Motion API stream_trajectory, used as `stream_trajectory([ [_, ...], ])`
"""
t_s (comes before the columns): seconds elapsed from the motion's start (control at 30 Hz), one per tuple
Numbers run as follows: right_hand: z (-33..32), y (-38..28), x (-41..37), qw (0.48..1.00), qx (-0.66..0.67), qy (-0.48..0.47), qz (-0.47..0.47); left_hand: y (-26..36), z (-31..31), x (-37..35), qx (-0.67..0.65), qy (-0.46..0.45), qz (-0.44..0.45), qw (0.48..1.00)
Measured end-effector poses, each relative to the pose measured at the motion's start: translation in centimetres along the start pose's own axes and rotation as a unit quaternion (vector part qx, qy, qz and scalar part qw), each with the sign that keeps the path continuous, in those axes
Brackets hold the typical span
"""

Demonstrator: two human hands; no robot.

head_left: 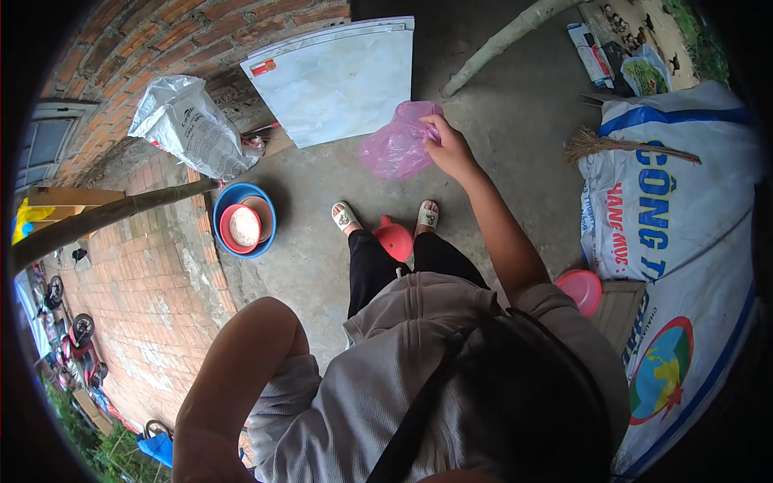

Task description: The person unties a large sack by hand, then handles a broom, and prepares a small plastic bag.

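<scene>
My right hand (449,149), stretched out in front of me, is closed on the gathered edge of a thin pink plastic bag (396,146). The bag hangs crumpled above the concrete floor and overlaps the lower corner of a white panel (334,80) in this view. My left arm (241,362) is bent at the elbow, and its hand is out of sight. On the floor between my sandalled feet is a red plastic scoop (394,239).
At left, a blue basin (270,236) holds a red bowl of pale grains (245,228). Behind it stands an open silver sack (193,129). Poles (499,48) rise at both sides. Large printed sacks (684,185), a broom (636,146) and a pink basin (581,291) are at right.
</scene>
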State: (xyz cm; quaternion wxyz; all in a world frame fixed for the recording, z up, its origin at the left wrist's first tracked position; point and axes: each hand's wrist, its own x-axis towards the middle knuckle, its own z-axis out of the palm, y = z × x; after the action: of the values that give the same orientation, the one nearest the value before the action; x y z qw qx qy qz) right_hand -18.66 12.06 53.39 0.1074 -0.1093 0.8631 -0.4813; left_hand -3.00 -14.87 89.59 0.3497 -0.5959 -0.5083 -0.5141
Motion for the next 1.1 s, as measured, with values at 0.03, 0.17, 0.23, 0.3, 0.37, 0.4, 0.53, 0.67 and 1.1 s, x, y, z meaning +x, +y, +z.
stream_trajectory([
  [0.03,-0.3,1.0,-0.1,1.0,0.002,-0.005,0.002,-0.3,1.3,0.2,0.002,0.001,-0.005,1.0],
  [0.17,-0.3,4.5,-0.4,0.998,-0.015,-0.063,0.015,-1.0,4.6,0.0,0.08,0.11,0.016,0.99],
  [0.23,0.9,6.5,-0.4,0.999,-0.016,-0.045,0.018,-1.1,4.9,-1.1,0.03,0.046,0.002,0.998],
  [0.3,2.1,6.5,-0.4,0.998,-0.015,-0.049,0.02,-0.3,3.9,-4.4,-0.167,-0.075,-0.148,0.972],
  [0.37,3.6,6.5,-1.0,0.998,-0.021,-0.06,0.019,-1.8,3.3,-8.7,-0.242,-0.169,-0.291,0.91],
  [0.4,4.7,6.5,-1.1,0.994,0.046,-0.091,0.032,-3.2,2.9,-13.3,-0.2,-0.164,-0.304,0.917],
  [0.53,7.5,-0.3,-1.8,0.961,0.177,-0.214,0.002,-2.7,6.6,-30.2,0.004,0.209,-0.72,0.662],
  [0.67,9.4,-8.6,-3.0,0.9,0.295,-0.317,0.043,-3.5,8.8,-32.5,0.157,0.134,-0.699,0.684],
  [1.1,3.0,-19.4,5.4,0.971,0.24,-0.004,-0.003,-4.0,-10.0,-25.5,-0.01,0.412,-0.63,0.658],
])
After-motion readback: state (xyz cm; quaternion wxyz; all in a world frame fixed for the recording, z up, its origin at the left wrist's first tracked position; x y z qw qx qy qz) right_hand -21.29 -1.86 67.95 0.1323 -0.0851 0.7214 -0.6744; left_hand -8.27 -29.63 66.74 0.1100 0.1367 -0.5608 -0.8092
